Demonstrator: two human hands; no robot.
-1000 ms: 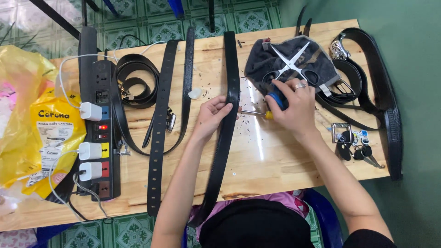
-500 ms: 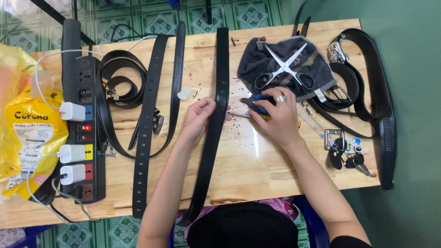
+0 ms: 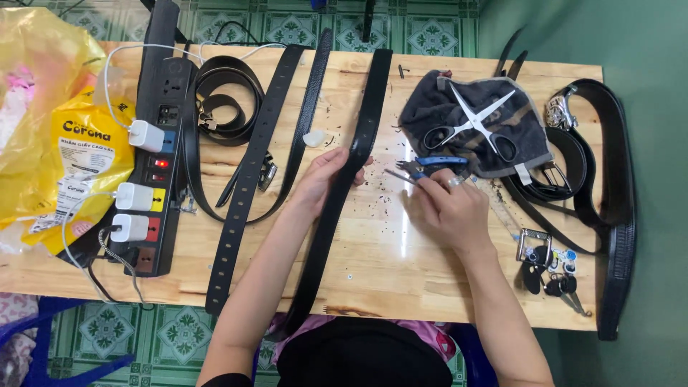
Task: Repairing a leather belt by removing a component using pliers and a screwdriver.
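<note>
left hand point(image 3: 322, 179) pins the black belt point(image 3: 349, 172) flat on the wooden table point(image 3: 373, 258).
right hand point(image 3: 448, 211) fingers curl shut around blue-handled pliers point(image 3: 423, 166), tips aimed at the belt.

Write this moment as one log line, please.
left hand: on black belt | right hand: holds blue pliers | scissors: on cloth

Bare wood lay open on the pale wooden table point(image 3: 401, 265) below the right hand point(image 3: 448, 215), w/ only small dark flecks. Right of it: a cluster of keys point(image 3: 548, 269). Above: a dark grey cloth point(image 3: 494, 122) w/ steel scissors point(image 3: 473, 125). The long black leather belt point(image 3: 337, 193) under the left hand point(image 3: 322, 183) blocked the left side.
</note>
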